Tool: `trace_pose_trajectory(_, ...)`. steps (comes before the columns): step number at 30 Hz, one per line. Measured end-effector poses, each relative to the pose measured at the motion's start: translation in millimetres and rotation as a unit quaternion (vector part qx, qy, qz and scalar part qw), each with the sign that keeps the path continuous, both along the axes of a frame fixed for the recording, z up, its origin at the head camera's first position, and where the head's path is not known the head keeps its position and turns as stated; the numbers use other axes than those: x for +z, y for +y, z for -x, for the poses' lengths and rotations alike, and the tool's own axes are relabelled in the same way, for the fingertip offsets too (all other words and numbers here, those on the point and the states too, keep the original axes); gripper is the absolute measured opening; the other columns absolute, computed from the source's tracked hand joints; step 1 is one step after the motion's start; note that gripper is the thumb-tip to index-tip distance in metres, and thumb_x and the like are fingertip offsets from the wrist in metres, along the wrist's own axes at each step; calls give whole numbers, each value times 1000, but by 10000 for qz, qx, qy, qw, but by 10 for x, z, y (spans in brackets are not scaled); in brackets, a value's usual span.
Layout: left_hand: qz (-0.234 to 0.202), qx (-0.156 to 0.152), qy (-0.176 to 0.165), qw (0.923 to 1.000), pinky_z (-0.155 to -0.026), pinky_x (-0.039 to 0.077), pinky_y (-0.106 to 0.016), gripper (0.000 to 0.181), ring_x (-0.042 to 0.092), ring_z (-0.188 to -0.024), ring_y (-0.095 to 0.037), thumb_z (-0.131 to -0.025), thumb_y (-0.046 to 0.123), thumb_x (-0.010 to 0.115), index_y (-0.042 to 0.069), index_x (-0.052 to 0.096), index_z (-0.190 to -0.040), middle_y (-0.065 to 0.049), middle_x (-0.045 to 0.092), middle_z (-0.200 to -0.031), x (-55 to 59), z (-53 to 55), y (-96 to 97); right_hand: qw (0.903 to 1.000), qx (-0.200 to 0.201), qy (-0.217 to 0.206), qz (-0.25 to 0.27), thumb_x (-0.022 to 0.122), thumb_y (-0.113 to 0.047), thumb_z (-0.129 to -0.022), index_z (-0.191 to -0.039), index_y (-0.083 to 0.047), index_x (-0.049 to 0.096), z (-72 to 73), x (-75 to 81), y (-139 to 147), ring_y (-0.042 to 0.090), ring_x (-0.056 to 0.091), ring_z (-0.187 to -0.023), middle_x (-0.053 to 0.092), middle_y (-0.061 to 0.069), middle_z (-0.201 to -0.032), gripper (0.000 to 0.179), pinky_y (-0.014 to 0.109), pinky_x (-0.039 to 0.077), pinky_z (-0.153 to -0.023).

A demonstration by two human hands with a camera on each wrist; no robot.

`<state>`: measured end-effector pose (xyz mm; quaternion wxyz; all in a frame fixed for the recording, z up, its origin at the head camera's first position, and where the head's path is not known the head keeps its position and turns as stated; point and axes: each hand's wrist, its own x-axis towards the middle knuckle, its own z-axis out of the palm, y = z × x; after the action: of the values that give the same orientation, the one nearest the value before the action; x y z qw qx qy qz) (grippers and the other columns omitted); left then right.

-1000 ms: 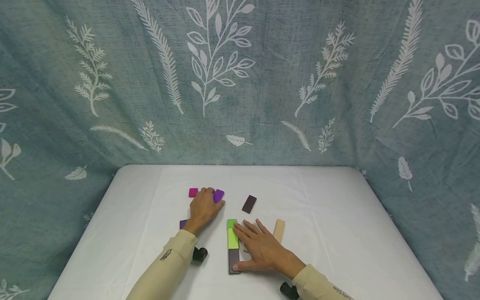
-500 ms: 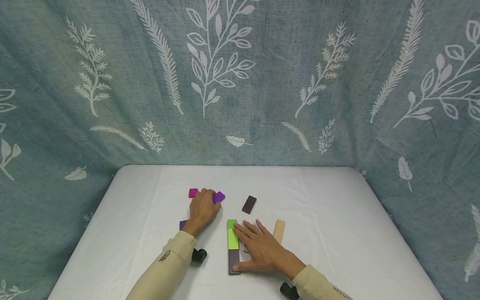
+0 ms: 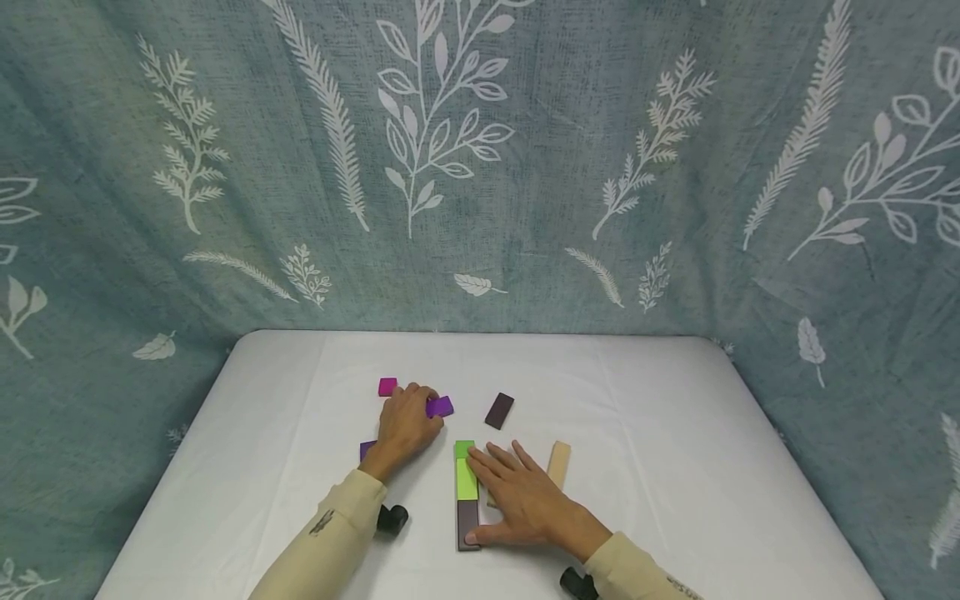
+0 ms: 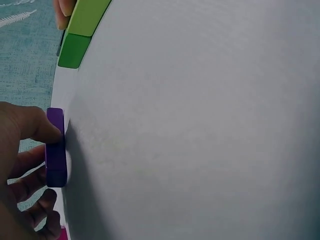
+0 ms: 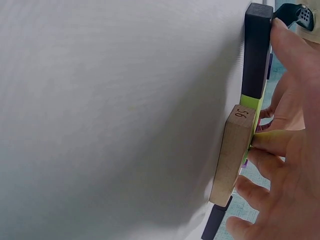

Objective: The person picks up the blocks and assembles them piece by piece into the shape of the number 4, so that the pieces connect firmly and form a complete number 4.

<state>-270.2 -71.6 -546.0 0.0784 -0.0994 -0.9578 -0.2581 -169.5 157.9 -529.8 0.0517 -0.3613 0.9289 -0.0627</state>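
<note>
My left hand [image 3: 405,427] pinches a purple block [image 3: 440,407] at the far middle of the table; the left wrist view shows the thumb on its broad face and the fingers behind. In front, a row runs toward me: a green block [image 3: 464,449], a lime block [image 3: 466,479] and a dark grey block [image 3: 467,523], end to end. Fingers spread, my right hand [image 3: 525,502] lies along the row's right side. Its thumb touches the dark grey block and its index finger the lime one. Under this hand, partly hidden, sits a wooden block [image 5: 232,155].
A magenta block [image 3: 387,387] lies left of my left hand. A dark brown block [image 3: 499,411] is beyond the row, and a tan block [image 3: 559,463] right of it. An indigo block [image 3: 366,450] shows beside the left wrist. A patterned curtain [image 3: 480,167] hangs behind the table.
The purple block has turned in my left hand's grip from slanting away to lying nearly crosswise. That hand has come slightly nearer. My right hand has stayed in place.
</note>
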Motion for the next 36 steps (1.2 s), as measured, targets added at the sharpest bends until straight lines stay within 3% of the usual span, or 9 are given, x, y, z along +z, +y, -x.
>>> trace_pose_trajectory(15, 156, -638, -68, 9978, -81, 44, -43, 33, 51, -90, -24, -79, 17, 76, 9, 72, -111, -6, 66, -106, 75, -194, -67, 10000, -18, -66, 39, 50, -84, -84, -159, -8, 31, -9, -13, -8, 31, 28, -150, 29, 4, -165, 108, 55, 15, -120)
trace_pose_trajectory(28, 319, -978, -283, 9943, -86, 45, -43, 33, 52, -96, -24, -81, 17, 77, 9, 72, -113, -4, 65, -107, 112, -323, -126, 10000, -34, -80, -12, 49, -84, -84, -159, -8, 31, -28, -22, -25, 30, 27, -150, 29, 4, -165, 108, 55, 15, -121)
trace_pose_trajectory(36, 204, -1204, -434, 9916, -87, 45, -43, 33, 51, -97, -22, -81, 18, 78, 11, 72, -113, -2, 65, -106, 110, -382, -180, 9999, -57, -95, -71, 48, -85, -84, -160, -9, 30, -23, -22, -30, 30, 26, -150, 28, 3, -165, 109, 55, 14, -121)
